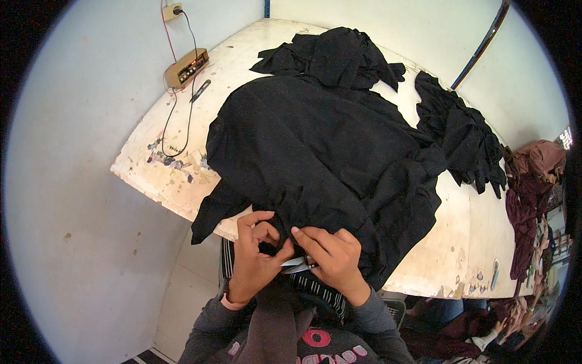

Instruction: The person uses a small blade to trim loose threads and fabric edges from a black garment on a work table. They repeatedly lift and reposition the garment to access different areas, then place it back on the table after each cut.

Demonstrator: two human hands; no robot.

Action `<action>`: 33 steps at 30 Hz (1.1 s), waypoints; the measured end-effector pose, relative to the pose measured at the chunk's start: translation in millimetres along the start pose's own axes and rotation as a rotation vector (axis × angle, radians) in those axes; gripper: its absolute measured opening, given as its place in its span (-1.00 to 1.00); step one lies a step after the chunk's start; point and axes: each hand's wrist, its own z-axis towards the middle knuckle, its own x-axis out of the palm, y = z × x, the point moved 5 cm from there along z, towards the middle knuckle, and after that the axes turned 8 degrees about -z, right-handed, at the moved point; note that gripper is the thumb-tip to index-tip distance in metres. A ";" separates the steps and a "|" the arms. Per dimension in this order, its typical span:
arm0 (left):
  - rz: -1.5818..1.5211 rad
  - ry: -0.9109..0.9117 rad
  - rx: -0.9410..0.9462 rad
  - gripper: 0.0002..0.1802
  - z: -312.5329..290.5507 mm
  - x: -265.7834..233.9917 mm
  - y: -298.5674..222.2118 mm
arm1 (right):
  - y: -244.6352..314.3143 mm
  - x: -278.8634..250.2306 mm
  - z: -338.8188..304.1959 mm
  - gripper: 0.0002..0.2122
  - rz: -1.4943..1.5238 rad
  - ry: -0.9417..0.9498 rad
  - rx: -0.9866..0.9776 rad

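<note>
The black garment [315,145] is spread in folds across the bench [485,249], its lower part gathered at the near edge. There its cloth is held by both hands: the fingers of the left hand [257,258] are curled nearly closed around a fold, and the thumb and forefinger of the right hand [333,261] are pinched on the cloth beside it. Metal scissors [294,267] are apparently tucked in the right hand, blades toward the left – whether they are parted cannot be told. A fold or the left thumb could be nicked if the hand were turned carelessly; the garment could be dragged off the near edge by its overhanging weight. Loose black cloth [339,57] is heaped at the far edge, and a brown box [187,68] with a cord is set by the left edge; its contents are hidden. Maroon cloth [522,209] is draped at the right edge.
</note>
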 end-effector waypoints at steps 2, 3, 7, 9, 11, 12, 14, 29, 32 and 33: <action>-0.014 0.039 -0.023 -0.29 2.6 -1.2 3.9 | -2.7 -0.2 -0.5 -0.59 0.003 -0.012 0.009; 0.058 0.088 0.018 -0.29 3.9 -1.5 -0.1 | -5.6 -1.6 -1.4 -0.60 0.006 -0.007 0.011; 0.243 0.216 0.139 -0.41 3.8 -3.9 -10.9 | -5.5 -6.1 -1.3 -0.65 -0.148 -0.020 -0.016; 0.189 0.220 0.069 -0.50 1.8 -4.5 -6.5 | 0.8 -3.7 -2.1 -0.68 -0.255 -0.078 -0.075; 0.112 0.215 -0.016 -0.52 -0.5 -3.5 -7.0 | 6.0 -6.0 -2.5 -0.69 -0.323 -0.133 -0.118; 0.109 0.214 -0.011 -0.50 -0.8 -2.6 -9.2 | 8.0 -7.8 -3.1 -0.68 -0.332 -0.159 -0.132; 0.151 0.263 -0.010 -0.47 -2.5 0.9 -14.0 | 12.5 -8.3 -6.3 -0.68 -0.356 -0.202 -0.163; 0.280 -0.371 0.146 0.18 26.1 -25.6 2.4 | -101.0 -34.1 -44.3 -0.63 -0.250 -0.015 0.787; 0.681 0.402 0.122 0.13 32.9 39.1 -1.4 | -102.6 -4.4 -73.4 -0.56 0.101 0.274 0.802; 0.678 0.600 0.130 0.14 28.8 60.4 5.8 | -91.9 -0.5 -68.1 -0.56 0.252 0.283 0.768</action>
